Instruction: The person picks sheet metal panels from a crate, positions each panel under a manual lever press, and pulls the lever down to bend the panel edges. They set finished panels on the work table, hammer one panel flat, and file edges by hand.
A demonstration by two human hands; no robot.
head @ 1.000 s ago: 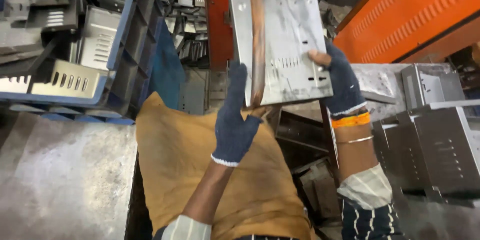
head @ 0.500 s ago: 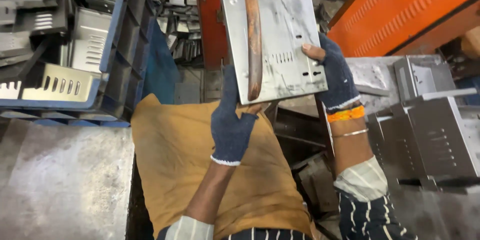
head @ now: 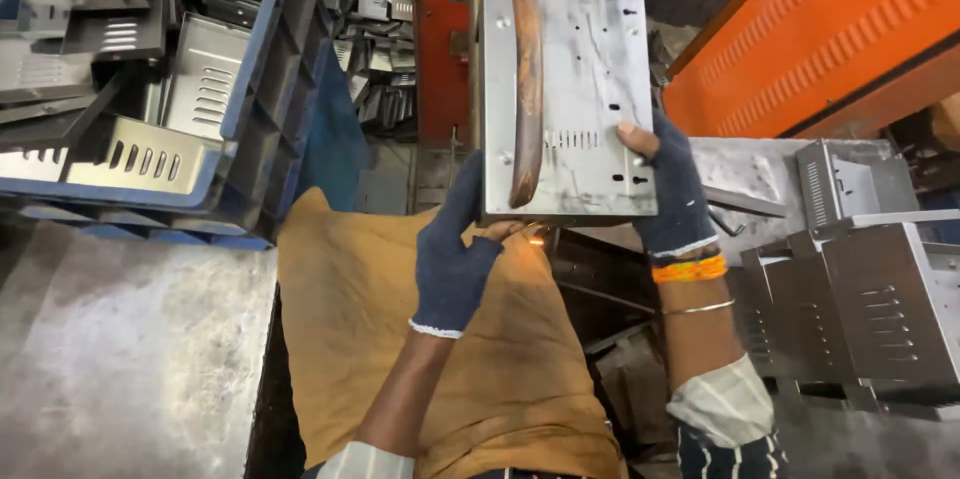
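we held the panel point(head: 585, 99) up in front of us with both hands, flat face toward the camera, against the orange machine point(head: 445, 39). the left hand point(head: 455, 249), in a dark knit glove, gripped the bottom left corner, its fingers point(head: 468, 201) closed on the lower edge. the right hand point(head: 668, 189), gloved the same, clamped the right edge low down, thumb on the face beside a row of slots. a curved copper arm point(head: 527, 69) came down across the face of the panel, its tip resting near the bottom edge. a small bright glow point(head: 535, 234) showed just under that edge, beside the left fingers; we judged it a weld spark, so the step in hand looked like spot welding with the sheet pressed at the tip.

a tan cloth point(head: 400, 339) lay over our lap below the panel. to the left a blue crate point(head: 270, 99) held more slotted panels; to the right, finished boxes point(head: 880, 299) stood on the bench point(head: 120, 349).

the next move, as we judged it, called for a steady two-handed grip, the panel kept square to the arm, and the left fingers kept clear of the glow.
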